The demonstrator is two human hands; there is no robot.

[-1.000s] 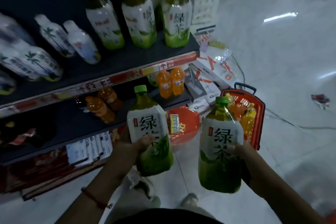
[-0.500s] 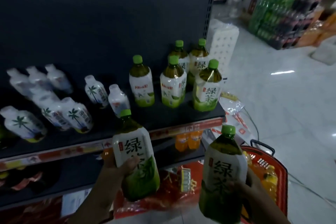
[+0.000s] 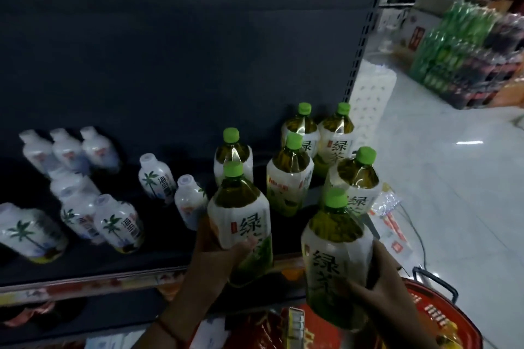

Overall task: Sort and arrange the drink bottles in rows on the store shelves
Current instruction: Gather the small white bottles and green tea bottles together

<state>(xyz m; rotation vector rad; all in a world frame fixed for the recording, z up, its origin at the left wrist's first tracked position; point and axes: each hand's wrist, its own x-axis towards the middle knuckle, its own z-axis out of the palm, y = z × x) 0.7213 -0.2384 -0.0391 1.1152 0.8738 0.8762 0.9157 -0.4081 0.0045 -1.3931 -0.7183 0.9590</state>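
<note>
My left hand (image 3: 218, 258) grips a large green-tea bottle (image 3: 241, 215) with a green cap, held upright over the front edge of the dark shelf (image 3: 158, 244). My right hand (image 3: 382, 289) holds a second green-tea bottle (image 3: 334, 258) lower and to the right, in front of the shelf edge. Several green-tea bottles (image 3: 289, 178) stand in rows on the right end of the shelf. Several white coconut-drink bottles (image 3: 119, 224) with palm labels stand scattered on the left half.
A red shopping basket (image 3: 433, 309) sits on the floor at lower right. A red price strip (image 3: 85, 286) runs along the shelf edge. Stacked drink packs (image 3: 465, 54) fill the far right. A white perforated panel (image 3: 371, 105) stands beside the shelf's upright.
Both hands have raised their bottles from below the shelf toward its front edge. The left bottle now reaches shelf level, in front of the standing green-tea bottles.
</note>
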